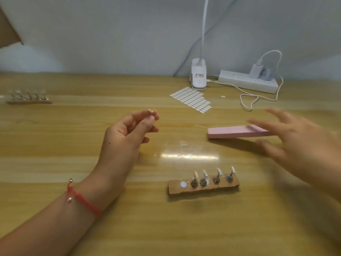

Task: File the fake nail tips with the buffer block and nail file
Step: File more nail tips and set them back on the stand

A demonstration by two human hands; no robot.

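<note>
A wooden stand (203, 189), a rough-edged brown slab, lies on a glossy table (73, 228) with yellow wood grain. Four small metal pegs stand in a row on it, each carrying one of the clear, narrow tips (219, 171). A round white dot (183, 185) sits on the slab's left end.

Beyond the stand and to its left, the left hand (129, 130) is raised with its fingers curled. Thumb and forefinger pinch a single tip (151, 111) (too small to make out in detail). A red cord bracelet (83, 200) with metal beads circles that wrist, left of the stand.

Beyond the stand and to its right, the block (236, 132) lies flat on the table; it is a long, matt pink bar with square edges. The right hand (295, 137) is blurred, its fingers straight and spread, holding nothing. It covers the block's right end, and whether it touches the block cannot be told.

Farther beyond the stand lies a sheet of small white oval tabs (191, 99). Behind it are a white clip lamp (198, 74) with a thin neck rising out of view, a white power strip (247, 81) with a charger plugged in, and a looping white cable (258, 97). Far to the left of the stand, a second stand (29, 102) with pegs shows only as a blur.
</note>
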